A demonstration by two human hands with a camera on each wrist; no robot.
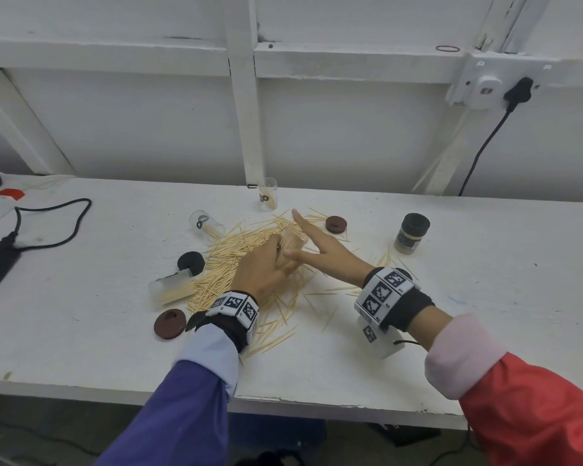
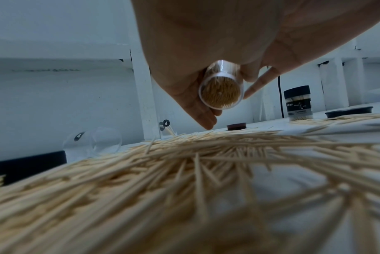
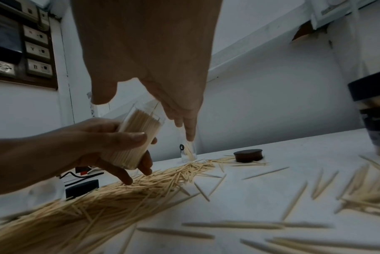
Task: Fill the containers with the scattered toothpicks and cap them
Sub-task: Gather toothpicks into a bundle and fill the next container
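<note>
My left hand (image 1: 276, 260) grips a clear container (image 1: 292, 243) packed with toothpicks, tilted above the pile of scattered toothpicks (image 1: 229, 264). The left wrist view shows the container's round base (image 2: 221, 92) in my left hand (image 2: 206, 106). My right hand (image 1: 303, 237) is held over the container's open top with fingers straight and thumb spread. In the right wrist view the container (image 3: 136, 137) sits in my left hand (image 3: 110, 146), with my right hand's fingers (image 3: 184, 122) just beyond its mouth. Whether they touch the rim is unclear.
On the white table (image 1: 485, 314) stand an upright clear container (image 1: 267, 195) and a capped full one (image 1: 412, 233). Two containers (image 1: 206, 223) (image 1: 172, 289) lie on their sides. Brown lids (image 1: 336, 224) (image 1: 169, 323) and a black lid (image 1: 191, 263) lie loose. Cables lie at left.
</note>
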